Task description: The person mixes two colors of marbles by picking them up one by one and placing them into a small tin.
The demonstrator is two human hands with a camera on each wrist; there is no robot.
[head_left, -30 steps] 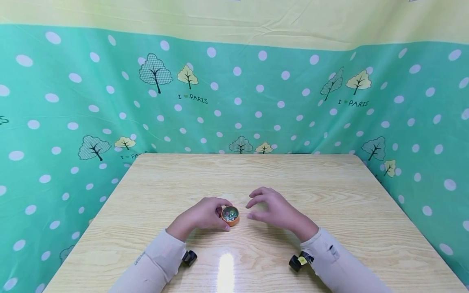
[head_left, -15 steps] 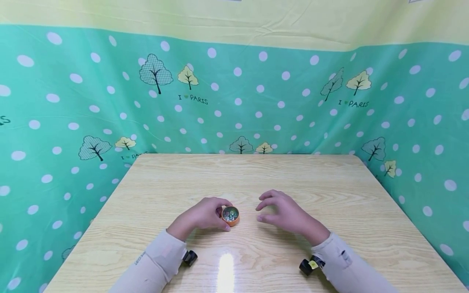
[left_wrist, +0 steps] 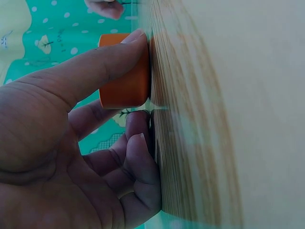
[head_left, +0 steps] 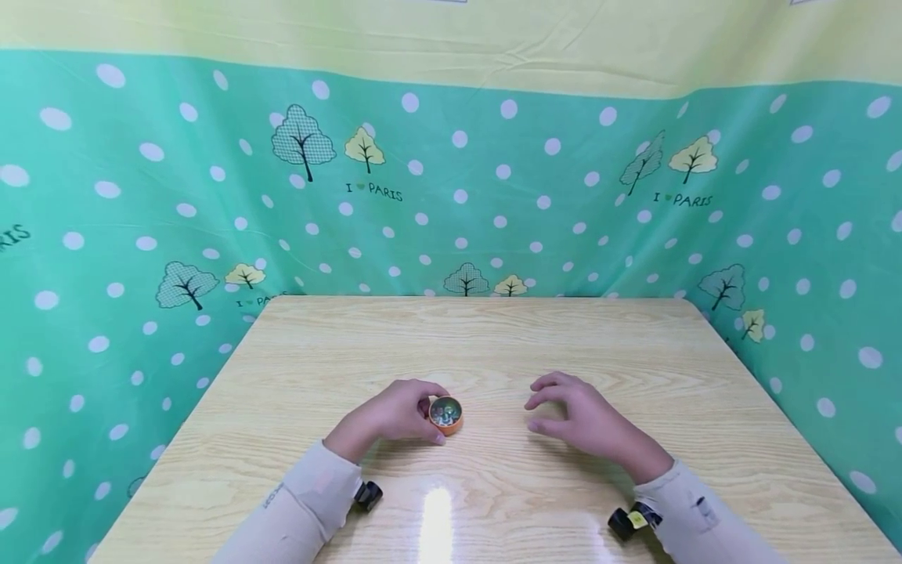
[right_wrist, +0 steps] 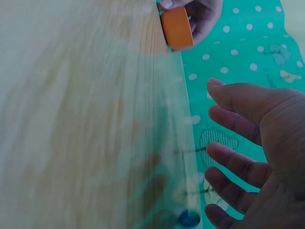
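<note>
A small round orange container (head_left: 445, 415) stands on the table, with shiny multicoloured bits showing inside its rim, too small to name. My left hand (head_left: 397, 413) holds it from the left, thumb on the near side and a finger on the far side. The left wrist view shows its smooth orange wall (left_wrist: 125, 86) behind the thumb, while the other fingers curl beneath. To the right, apart from the container, my right hand (head_left: 586, 417) hovers with loosely bent, spread fingers and nothing between them. A small blue round thing (right_wrist: 189, 218) shows low in the right wrist view.
Both hands are over a light wood-grain table (head_left: 465, 337). A green dotted cloth (head_left: 493, 196) with printed trees hangs behind and along both sides. Dark wrist devices (head_left: 368, 495) sit under the sleeves, and a bright glare lies on the near tabletop.
My right hand has drawn away to the right and slightly nearer, widening the gap to the container. My left hand and the container have stayed put.
</note>
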